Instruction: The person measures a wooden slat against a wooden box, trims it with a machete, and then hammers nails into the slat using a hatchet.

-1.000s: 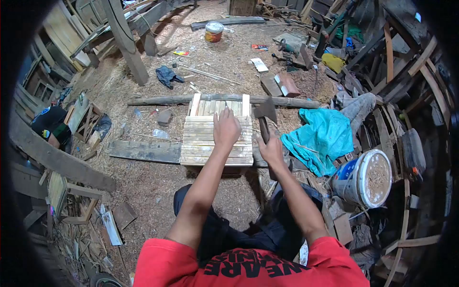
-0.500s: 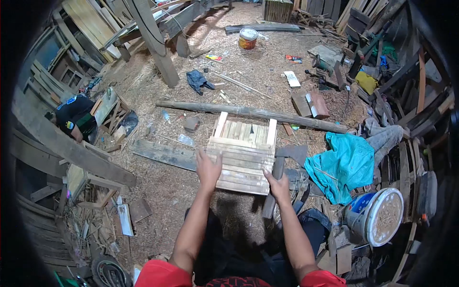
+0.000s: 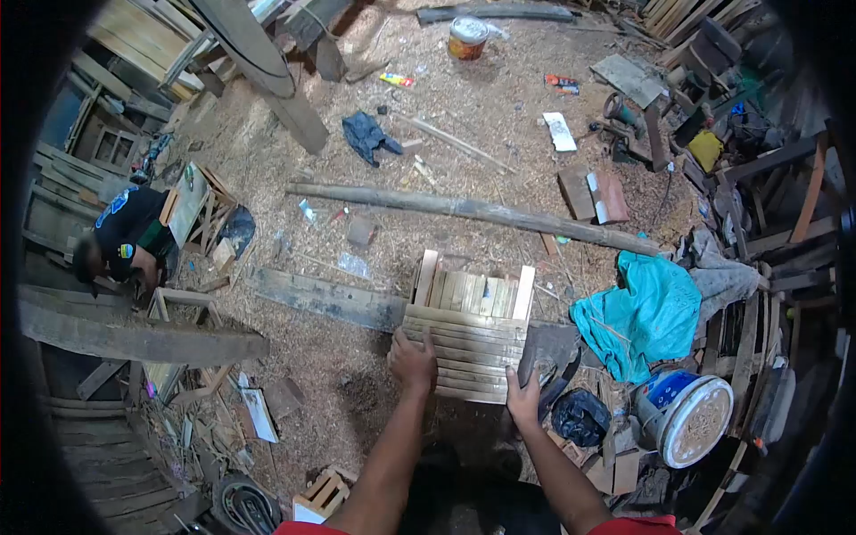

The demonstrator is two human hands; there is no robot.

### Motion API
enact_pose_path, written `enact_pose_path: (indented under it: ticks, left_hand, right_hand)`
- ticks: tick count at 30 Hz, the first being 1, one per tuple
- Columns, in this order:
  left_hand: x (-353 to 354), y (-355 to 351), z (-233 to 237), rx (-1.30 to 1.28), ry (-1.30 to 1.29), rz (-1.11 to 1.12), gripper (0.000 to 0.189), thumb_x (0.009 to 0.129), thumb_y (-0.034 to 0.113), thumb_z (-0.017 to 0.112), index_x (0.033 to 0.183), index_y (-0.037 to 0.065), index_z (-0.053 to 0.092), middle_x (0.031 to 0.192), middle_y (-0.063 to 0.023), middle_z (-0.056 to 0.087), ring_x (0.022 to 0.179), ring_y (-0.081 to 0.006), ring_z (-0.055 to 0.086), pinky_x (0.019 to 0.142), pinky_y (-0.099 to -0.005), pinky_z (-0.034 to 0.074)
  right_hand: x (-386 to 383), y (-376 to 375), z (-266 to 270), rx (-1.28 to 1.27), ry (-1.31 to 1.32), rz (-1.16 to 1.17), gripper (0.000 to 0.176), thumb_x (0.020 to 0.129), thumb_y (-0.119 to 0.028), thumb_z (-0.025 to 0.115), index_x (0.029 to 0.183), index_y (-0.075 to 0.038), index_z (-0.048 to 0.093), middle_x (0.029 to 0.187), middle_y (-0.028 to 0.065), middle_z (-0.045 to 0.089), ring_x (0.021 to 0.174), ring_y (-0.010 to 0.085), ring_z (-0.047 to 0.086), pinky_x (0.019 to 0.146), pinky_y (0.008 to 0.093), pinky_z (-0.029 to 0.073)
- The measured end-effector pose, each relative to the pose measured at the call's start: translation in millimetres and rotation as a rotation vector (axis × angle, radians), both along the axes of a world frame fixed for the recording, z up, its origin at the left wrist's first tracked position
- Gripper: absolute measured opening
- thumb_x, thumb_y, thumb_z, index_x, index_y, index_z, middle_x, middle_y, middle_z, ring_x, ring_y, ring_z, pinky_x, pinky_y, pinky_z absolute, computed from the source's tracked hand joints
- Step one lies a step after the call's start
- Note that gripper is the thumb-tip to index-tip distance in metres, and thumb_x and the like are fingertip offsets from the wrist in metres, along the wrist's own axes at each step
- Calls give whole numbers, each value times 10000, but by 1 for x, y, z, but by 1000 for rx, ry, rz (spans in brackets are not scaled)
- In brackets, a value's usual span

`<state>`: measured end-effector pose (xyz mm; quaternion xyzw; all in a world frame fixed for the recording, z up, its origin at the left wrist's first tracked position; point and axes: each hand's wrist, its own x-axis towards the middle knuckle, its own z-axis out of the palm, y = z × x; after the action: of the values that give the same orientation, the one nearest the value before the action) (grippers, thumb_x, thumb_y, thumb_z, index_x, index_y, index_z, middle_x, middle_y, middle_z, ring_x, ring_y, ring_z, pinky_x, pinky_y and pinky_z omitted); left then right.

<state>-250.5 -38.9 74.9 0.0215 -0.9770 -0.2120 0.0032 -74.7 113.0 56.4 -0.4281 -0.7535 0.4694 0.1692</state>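
Note:
A small slatted wooden frame (image 3: 465, 343), with pale narrow strips side by side and two short posts at its far end, is held in front of me above the ground. My left hand (image 3: 413, 361) grips its left edge, the fingers bent over the slats. On the right edge, my right hand (image 3: 523, 397) is closed, its thumb on top and its other fingers partly hidden. Just beyond my right hand lies a dark flat piece (image 3: 555, 343), partly covered by the frame.
A long pole (image 3: 464, 210) crosses the shavings-covered floor. To the right are a teal tarp (image 3: 644, 312) and a tipped bucket (image 3: 688, 419). Another person (image 3: 129, 232) bends over wooden pieces at left, behind a post and a beam (image 3: 143, 337). A smaller bucket (image 3: 468, 37) stands farther off.
The slatted frame has come closer to me and slightly right, both hands still on it. My view has shifted, and the person at left shows more fully.

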Motion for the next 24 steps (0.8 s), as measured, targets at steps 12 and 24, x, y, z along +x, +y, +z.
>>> enact_pose_path:
  ticks: [12, 24]
  left_hand:
    - [-7, 8, 5, -45, -53, -12, 634, 938, 491, 545, 1235, -66, 482, 1137, -288, 595, 1022, -465, 581, 882, -524, 449]
    - [-12, 5, 2, -20, -183, -9, 634, 916, 498, 581, 1241, -39, 489, 1178, -243, 585, 1055, -435, 589, 886, -492, 469]
  right_hand:
    - [-1, 6, -9, -224, 31, -13, 317, 926, -169, 651, 1154, 37, 576, 1025, 123, 666, 956, 220, 619, 884, 341, 473]
    - [-6, -1, -1, -213, -4, -123, 430, 916, -248, 686, 1179, 76, 580, 1070, 161, 684, 968, 227, 632, 892, 352, 481]
